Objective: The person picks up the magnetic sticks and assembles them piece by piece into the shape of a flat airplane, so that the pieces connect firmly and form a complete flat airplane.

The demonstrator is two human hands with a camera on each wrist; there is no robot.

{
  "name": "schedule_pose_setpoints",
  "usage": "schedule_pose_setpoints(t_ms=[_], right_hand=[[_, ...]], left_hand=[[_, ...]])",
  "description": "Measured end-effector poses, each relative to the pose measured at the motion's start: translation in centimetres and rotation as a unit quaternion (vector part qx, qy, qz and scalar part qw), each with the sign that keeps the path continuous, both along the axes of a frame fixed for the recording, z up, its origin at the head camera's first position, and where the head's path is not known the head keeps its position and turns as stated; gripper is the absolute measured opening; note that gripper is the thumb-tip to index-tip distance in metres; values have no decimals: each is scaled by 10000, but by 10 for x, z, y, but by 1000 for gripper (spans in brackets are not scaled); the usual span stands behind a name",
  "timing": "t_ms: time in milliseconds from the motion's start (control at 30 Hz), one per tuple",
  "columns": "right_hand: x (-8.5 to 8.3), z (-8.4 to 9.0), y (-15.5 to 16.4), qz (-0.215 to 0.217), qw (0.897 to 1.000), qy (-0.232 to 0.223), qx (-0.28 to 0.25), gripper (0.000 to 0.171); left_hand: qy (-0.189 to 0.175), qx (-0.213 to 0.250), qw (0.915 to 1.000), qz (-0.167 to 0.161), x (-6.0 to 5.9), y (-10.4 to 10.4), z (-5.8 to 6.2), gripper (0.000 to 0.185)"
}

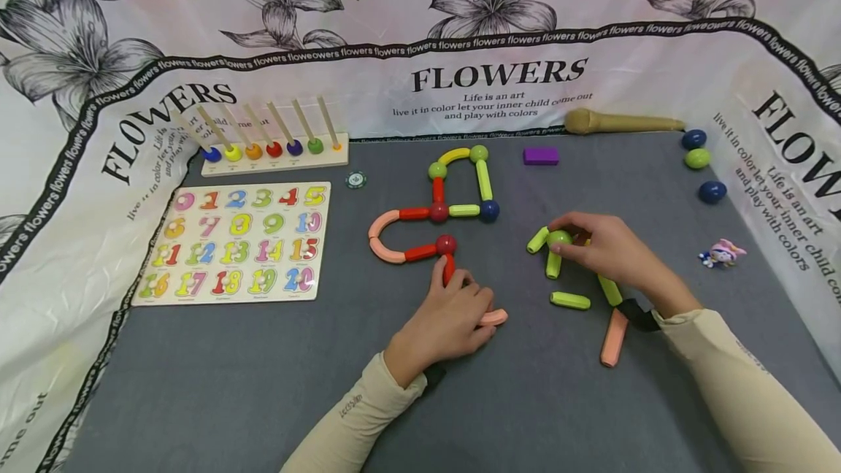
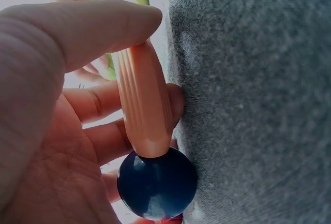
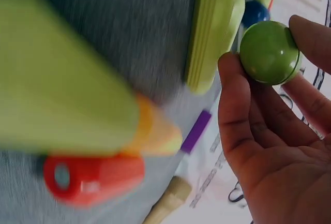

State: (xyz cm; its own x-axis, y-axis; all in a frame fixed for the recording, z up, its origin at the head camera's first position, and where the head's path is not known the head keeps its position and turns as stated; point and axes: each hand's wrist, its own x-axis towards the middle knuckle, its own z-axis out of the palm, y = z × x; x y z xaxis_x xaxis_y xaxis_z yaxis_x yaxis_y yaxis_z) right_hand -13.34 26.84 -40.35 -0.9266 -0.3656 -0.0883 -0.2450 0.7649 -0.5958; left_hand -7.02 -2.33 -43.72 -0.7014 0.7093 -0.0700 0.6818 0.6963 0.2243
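Observation:
My left hand [image 1: 460,309] pinches a peach stick [image 2: 145,105] that joins a dark blue ball [image 2: 156,190], low on the grey mat [image 2: 258,105]. Its fingers lie beside a red stick [image 1: 448,268] that hangs from a red ball [image 1: 446,244] of the stick-and-ball chain [image 1: 438,212]. My right hand [image 1: 578,236] holds a green ball [image 3: 269,52] between thumb and fingers, with the ball close to the ends of two green sticks [image 1: 553,265]. More green sticks [image 1: 570,301] and a peach stick [image 1: 614,336] lie loose by that wrist.
A number puzzle board [image 1: 239,239] and a peg stacker [image 1: 272,148] stand at the left. At the back lie a purple block [image 1: 541,156] and a wooden club [image 1: 620,122]. Blue and green balls [image 1: 696,159] and a small pink figure [image 1: 721,252] sit at the right. Floral cloth walls the mat.

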Motion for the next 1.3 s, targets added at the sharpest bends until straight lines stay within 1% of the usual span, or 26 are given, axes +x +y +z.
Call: schedule_pose_setpoints(t_ms=[100,200,433,567,700,767,900,1133,1233,1300], right_hand=[[6,-3,-8,181,9995,39,-265,26],[10,-6,-15,396,9979,7,-504,23],[21,-9,-31,843,9943,-43,-648,21],[26,-13,-40,1149,9900,-179,-797,21],[31,-17,-48,1442,9845,-406,-910,20],[33,-19,-52,1519,9828,-493,-924,20],[34,-20,-56,1530,9821,-560,-945,20],[35,-20,-53,1484,9821,-590,-997,20],[33,-17,-48,1393,9842,-412,-1009,17],[31,-13,-43,1220,9878,-183,-951,14]], left_hand=[[-4,49,10000,-36,0,0,0,24],[78,110,9999,-67,0,-1,0,24],[152,117,9998,-28,0,-1,0,25],[231,144,9996,9,0,-1,0,24],[277,200,9994,23,0,0,0,23],[284,241,9993,26,0,0,0,22],[311,267,9992,37,0,0,-1,20],[313,347,9989,62,1,0,-1,23],[402,373,9985,63,1,1,-3,22],[427,378,9984,64,2,1,-3,22]])
